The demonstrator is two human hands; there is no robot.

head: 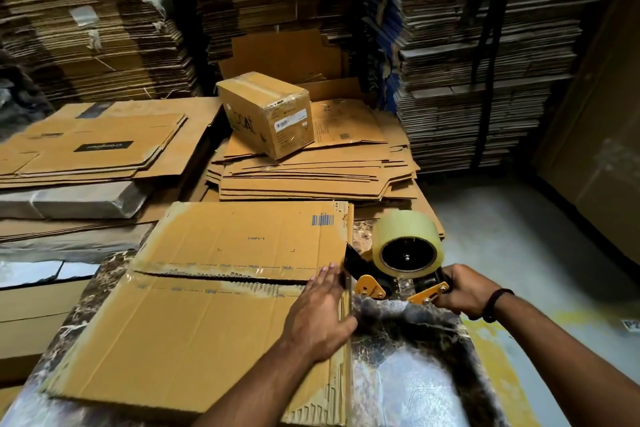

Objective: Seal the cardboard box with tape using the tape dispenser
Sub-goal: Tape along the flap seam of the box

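Tape is wound in a big, pale roll [408,243] on the dispenser [369,284], which is held at the right edge of the box [221,322]. The box is laid on a dark, shiny table [408,357]. Its two top flaps are met along a seam [221,276] that runs from left to right. A thin dark gap is seen along the seam, and old tape marks are seen on both sides of it. The black front end of the dispenser is set against the box edge, right at the end of the seam.

The handle of the dispenser is gripped by the right hand [462,291], with the fingers curled tight round it. A dark band [495,303] is worn on that wrist. The left hand [320,315] is laid flat on top of the box, near the right edge and just below the seam. Its fingers are held straight and close together, and the fingertips are placed just beside the dispenser's front end.

Behind the table, piles [311,173] of flat cardboard are stacked. A small box [266,111], taped closed, is set on one pile. Tall stacks [467,45] of cardboard are lined up along the back. A grey floor [519,236] is seen on the right.
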